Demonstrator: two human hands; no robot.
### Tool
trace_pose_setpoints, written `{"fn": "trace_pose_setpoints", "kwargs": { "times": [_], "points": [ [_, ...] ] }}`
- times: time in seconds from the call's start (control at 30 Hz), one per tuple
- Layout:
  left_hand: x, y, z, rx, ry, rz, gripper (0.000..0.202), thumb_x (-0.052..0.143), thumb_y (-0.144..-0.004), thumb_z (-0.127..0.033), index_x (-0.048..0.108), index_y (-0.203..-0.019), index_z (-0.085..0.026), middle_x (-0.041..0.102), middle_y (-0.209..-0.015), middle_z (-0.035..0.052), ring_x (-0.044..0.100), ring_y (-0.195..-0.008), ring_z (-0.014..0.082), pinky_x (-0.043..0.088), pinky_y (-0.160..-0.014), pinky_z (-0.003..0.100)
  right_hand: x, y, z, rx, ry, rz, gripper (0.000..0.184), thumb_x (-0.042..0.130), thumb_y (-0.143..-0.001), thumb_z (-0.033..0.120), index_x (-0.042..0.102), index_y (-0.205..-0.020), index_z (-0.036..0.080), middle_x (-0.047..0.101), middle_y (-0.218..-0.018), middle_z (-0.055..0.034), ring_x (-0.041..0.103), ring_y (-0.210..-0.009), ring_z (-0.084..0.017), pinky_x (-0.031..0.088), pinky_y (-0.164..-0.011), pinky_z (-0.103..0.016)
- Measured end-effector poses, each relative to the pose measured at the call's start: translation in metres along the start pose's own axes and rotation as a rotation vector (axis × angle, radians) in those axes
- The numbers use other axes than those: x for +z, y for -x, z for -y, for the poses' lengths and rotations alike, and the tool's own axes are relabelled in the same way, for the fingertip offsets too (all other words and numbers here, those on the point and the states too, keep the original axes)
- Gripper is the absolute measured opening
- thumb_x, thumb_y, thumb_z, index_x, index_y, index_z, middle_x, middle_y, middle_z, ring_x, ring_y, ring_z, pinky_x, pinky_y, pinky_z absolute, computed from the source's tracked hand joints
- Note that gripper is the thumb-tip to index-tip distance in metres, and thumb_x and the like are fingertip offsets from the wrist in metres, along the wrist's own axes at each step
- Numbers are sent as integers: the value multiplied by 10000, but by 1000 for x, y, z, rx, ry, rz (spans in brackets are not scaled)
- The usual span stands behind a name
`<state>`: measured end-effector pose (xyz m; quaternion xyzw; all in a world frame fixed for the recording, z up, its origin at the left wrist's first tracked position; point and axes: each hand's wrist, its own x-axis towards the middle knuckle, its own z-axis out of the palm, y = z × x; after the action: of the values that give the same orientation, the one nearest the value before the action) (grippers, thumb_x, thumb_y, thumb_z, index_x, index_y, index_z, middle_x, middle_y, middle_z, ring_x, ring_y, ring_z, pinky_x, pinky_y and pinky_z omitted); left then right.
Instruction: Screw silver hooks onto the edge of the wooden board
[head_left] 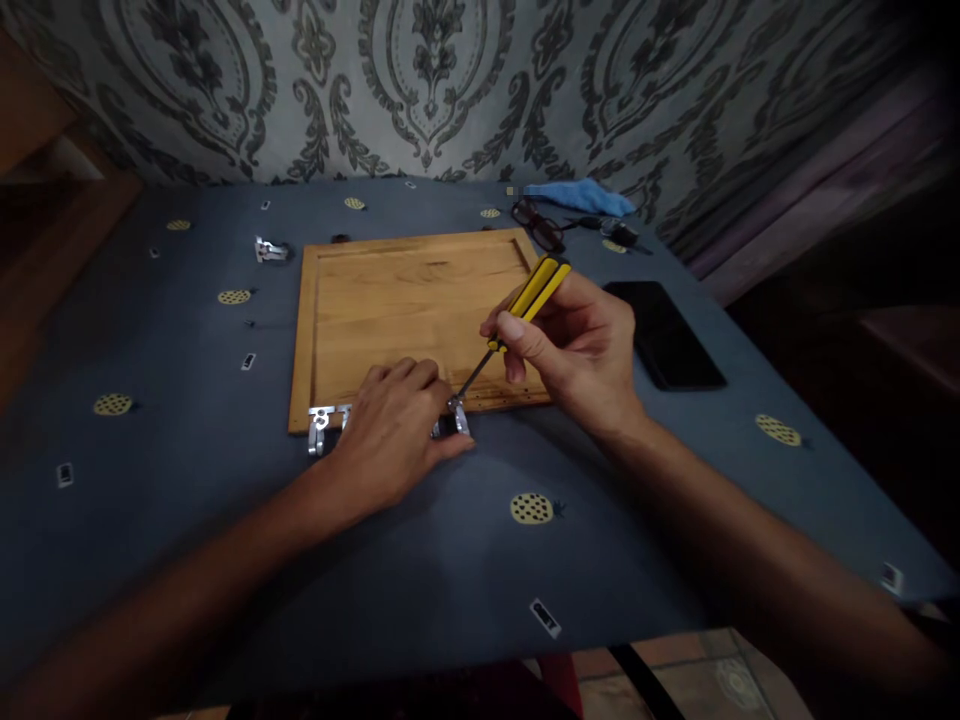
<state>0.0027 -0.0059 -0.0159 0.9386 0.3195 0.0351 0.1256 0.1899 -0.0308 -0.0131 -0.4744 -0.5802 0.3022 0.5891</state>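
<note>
1. Right hand gripped a screwdriver, slanted to meet the hinge on the board's near edge.
2. Left hand arched half open there, apparently steadying both on the table; its hold was hidden.

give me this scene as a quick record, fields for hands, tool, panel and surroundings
left hand: over the panel's near edge
right hand: grips the screwdriver
tool: yellow-and-black screwdriver, tip at a metal fitting beside the left hand
panel: wooden panel on a blue-grey tablecloth, corner fitting at near left
far left: loose fitting
right: flat black device
far right: glasses, blue cloth
</note>
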Motion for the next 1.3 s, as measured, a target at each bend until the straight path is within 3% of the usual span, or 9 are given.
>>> {"fn": "trace_pose_setpoints", "kwargs": {
  "times": [0.17,0.5,0.77,0.97,1.2,1.3],
  "points": [
    [-2,0,-2,-9,8,18,364,741,-878,-444,694,-1075,-142,670,-1099,93,608,-1082,311,462,-907,435,2,0,-2,3,-4,0,386,802,-791,547,588,-742,230,633,-719,24,510,-455,-84,407,-404,-265],
    [-2,0,-2,-19,19,15,361,736,-885,-440,693,-1092,-147,673,-1112,99,615,-1104,319,472,-913,455,6,7,4,12,-41,38,313,889,-724,408,636,-761,228,610,-748,32,527,-504,-85,464,-419,-245],
    [-1,-2,-3,-23,-2,12,367,741,-880,-450,702,-1106,-163,682,-1117,93,624,-1102,316,475,-915,451,-2,6,11,22,-59,260,266,801,-830,437,734,-934,201,656,-726,23,614,-564,-98,538,-556,-244],
    [-2,-1,-3,-32,11,21,374,750,-878,-428,697,-1127,-154,672,-1147,98,615,-1138,317,476,-934,461,1,8,4,7,-30,114,305,894,-714,414,675,-782,213,639,-751,29,558,-552,-86,478,-458,-228],
    [-1,0,-1,-13,5,-11,360,759,-865,-445,702,-1063,-150,665,-1073,82,617,-1081,303,473,-890,440,2,1,-3,-83,-45,-44,336,807,-812,481,585,-783,230,645,-755,42,519,-476,-54,466,-427,-228],
    [-1,0,-1,-10,-4,-12,357,758,-866,-448,701,-1064,-156,664,-1077,82,615,-1079,298,464,-882,422,1,0,-3,-92,-61,-52,363,820,-796,483,557,-776,233,641,-741,51,519,-463,-51,451,-411,-221]
  ]
}}
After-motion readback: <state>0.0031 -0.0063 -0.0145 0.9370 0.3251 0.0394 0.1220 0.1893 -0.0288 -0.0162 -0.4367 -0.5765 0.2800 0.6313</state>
